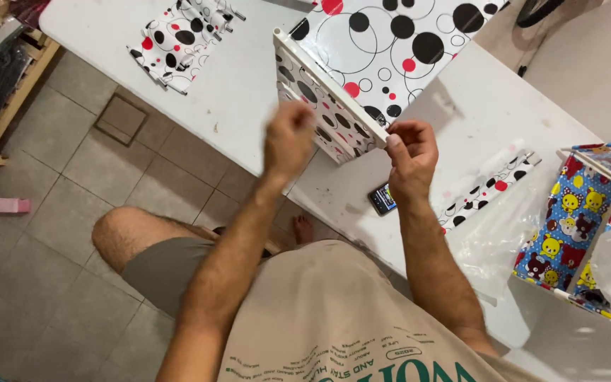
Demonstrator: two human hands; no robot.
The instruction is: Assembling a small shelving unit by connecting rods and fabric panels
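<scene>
Our right hand (pixel 410 152) pinches the spotted box (pixel 362 64) corner; our blurred left hand (pixel 288 138) looks loosely curled. A dark phone (pixel 382 199) lies just below our right fingers, a spotted strip (pixel 486 189) beside.

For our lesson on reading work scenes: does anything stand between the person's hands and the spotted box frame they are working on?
Nothing visible does. The right hand already pinches the near corner of the spotted box frame; the left hand hovers, blurred, just before its side panel. The phone lies below, out of the way.
</scene>
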